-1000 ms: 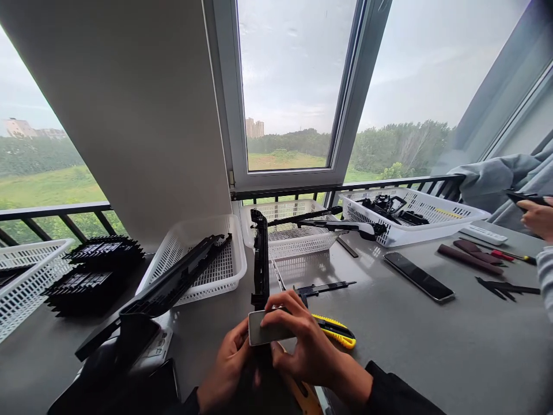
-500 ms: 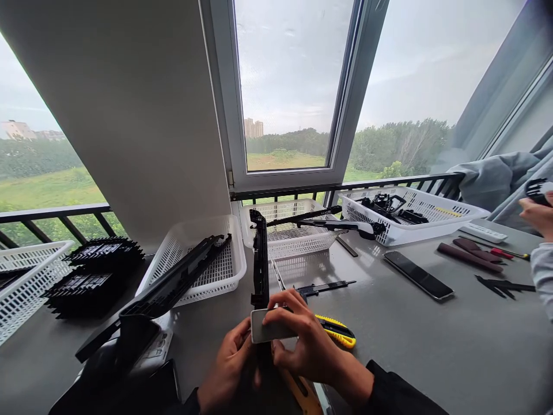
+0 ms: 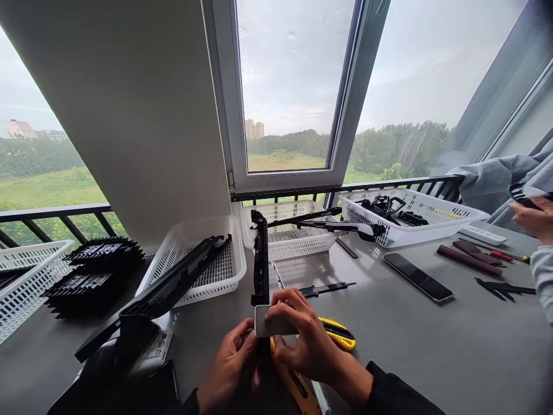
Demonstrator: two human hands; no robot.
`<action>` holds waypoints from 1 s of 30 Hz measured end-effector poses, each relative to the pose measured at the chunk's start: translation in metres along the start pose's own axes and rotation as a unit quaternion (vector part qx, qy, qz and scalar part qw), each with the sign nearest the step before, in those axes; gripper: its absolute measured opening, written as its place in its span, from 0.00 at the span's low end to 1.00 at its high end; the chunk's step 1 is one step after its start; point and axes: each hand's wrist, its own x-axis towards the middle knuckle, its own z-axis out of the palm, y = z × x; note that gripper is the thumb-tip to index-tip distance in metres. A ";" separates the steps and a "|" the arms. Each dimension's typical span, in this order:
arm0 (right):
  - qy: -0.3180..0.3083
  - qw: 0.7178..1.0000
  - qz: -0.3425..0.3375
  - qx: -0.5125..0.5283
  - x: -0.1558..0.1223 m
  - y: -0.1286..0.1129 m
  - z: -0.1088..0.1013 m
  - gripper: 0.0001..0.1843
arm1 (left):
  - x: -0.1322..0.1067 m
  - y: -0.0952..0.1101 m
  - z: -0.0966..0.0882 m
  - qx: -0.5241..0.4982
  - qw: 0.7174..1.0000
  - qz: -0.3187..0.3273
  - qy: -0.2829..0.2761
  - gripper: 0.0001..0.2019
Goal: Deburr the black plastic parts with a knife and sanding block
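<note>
My left hand [image 3: 228,357] is closed round the near end of a long black plastic part [image 3: 261,259], which stands out away from me. In my right hand [image 3: 305,334] is a flat grey block with rounded corners [image 3: 264,323], pinched between fingers and thumb. The block lies across the black part, close to my left fingertips; whether it presses on the part I cannot tell. Beneath my right hand are an orange-handled tool [image 3: 300,392] and a yellow utility knife [image 3: 339,333]. A caliper [image 3: 326,289] rests just beyond, partly hidden by my fingers.
White baskets [image 3: 235,282] line the window side, some holding black parts. Long black parts [image 3: 173,282] and spiky black pieces [image 3: 93,279] sit on the left. A phone [image 3: 417,276] and dark red strips [image 3: 469,259] lie right. Another person's hand [image 3: 533,219] holds a black piece.
The grey block has shifted slightly right and up with my right hand. My left hand stays nearly still. At the right edge, the other person's hand has moved a little left.
</note>
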 end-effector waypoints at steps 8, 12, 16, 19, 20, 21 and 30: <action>0.014 1.000 -0.011 -0.007 0.000 -0.002 -0.001 0.25 | -0.002 0.008 0.003 -0.001 1.000 -0.003 -0.002 0.23; -0.009 1.000 -0.023 0.011 0.000 -0.003 0.000 0.27 | -0.002 0.011 0.005 0.016 1.000 0.016 0.022 0.24; -0.020 0.999 -0.027 0.004 0.001 -0.002 0.000 0.27 | 0.000 0.006 0.002 0.001 1.000 0.023 0.015 0.23; 0.007 1.000 0.014 -0.013 0.002 0.001 -0.002 0.27 | 0.000 0.002 0.001 0.002 1.000 0.002 -0.008 0.24; 0.011 1.000 0.017 -0.013 0.002 0.001 -0.003 0.27 | 0.000 0.002 0.001 0.004 1.000 -0.002 -0.008 0.24; 0.006 1.000 0.011 -0.009 0.002 0.000 -0.002 0.27 | 0.000 0.003 0.001 0.004 1.000 -0.001 -0.002 0.24; 0.012 1.000 0.013 -0.004 0.002 0.001 -0.001 0.26 | -0.001 0.002 0.003 -0.006 1.000 -0.006 0.011 0.25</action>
